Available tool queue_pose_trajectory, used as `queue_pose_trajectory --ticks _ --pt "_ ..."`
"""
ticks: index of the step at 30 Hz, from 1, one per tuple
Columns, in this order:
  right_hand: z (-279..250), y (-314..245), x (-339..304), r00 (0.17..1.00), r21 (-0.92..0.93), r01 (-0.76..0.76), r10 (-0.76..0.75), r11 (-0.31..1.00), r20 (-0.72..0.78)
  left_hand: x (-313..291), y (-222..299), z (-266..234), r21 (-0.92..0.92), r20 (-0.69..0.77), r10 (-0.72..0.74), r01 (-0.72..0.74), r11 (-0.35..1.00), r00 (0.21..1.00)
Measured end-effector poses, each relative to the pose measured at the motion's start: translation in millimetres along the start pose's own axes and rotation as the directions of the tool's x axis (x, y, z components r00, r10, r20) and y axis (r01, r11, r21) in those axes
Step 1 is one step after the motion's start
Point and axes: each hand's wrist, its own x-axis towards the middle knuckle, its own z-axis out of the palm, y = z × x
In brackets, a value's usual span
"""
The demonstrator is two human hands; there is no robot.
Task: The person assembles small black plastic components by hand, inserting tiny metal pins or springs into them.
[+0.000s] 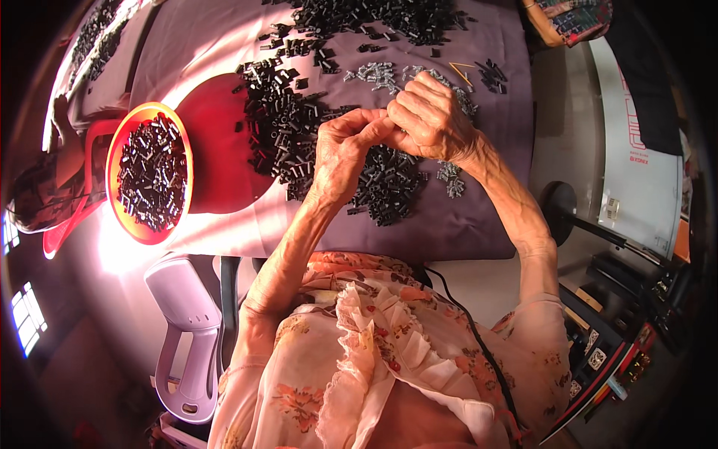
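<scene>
Over the middle of the cloth-covered table (pixel 479 217), my two hands meet with their fingertips together. My left hand (pixel 345 146) is closed in a pinch, thumb against the fingers. The fingers of my right hand (pixel 428 116) are curled in against the left fingertips. Whatever they hold between them is hidden by the fingers. Under and beside my hands lies a heap of small black parts (pixel 385 187), spreading to a larger heap (pixel 280 112) on the left. Small grey parts (pixel 374 75) lie just beyond my hands, and more grey parts (pixel 451 179) lie under my right wrist.
A red-orange bowl (pixel 189 172) full of black parts stands at the left, its red shadow-like side over the table. Another black pile (pixel 381 15) lies at the far side. A person's arm (pixel 544 26) shows at far right. A lilac plastic seat (pixel 183 284) stands lower left.
</scene>
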Motion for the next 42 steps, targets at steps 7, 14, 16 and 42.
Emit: queue_pose_trajectory --ticks 7,14,16,42 --pt "17.0 -6.5 4.2 0.973 0.225 -0.226 0.208 0.948 0.102 -11.4 13.2 -32.6 0.086 -0.186 0.115 -0.100 0.991 0.976" --pt "99.9 9.7 16.8 0.941 0.237 -0.340 0.328 0.910 0.086 -42.3 73.4 -134.0 0.727 -0.419 0.568 -0.112 0.677 0.708" --pt "115.6 6.5 30.4 0.925 0.164 -0.365 0.337 0.916 0.177 -56.4 81.3 -176.1 0.805 -0.469 0.610 0.025 0.593 0.639" --pt "33.3 -53.3 -4.9 0.600 0.647 -0.727 0.670 0.229 0.437 -19.1 12.2 -49.1 0.657 0.036 0.113 -0.109 0.746 0.993"
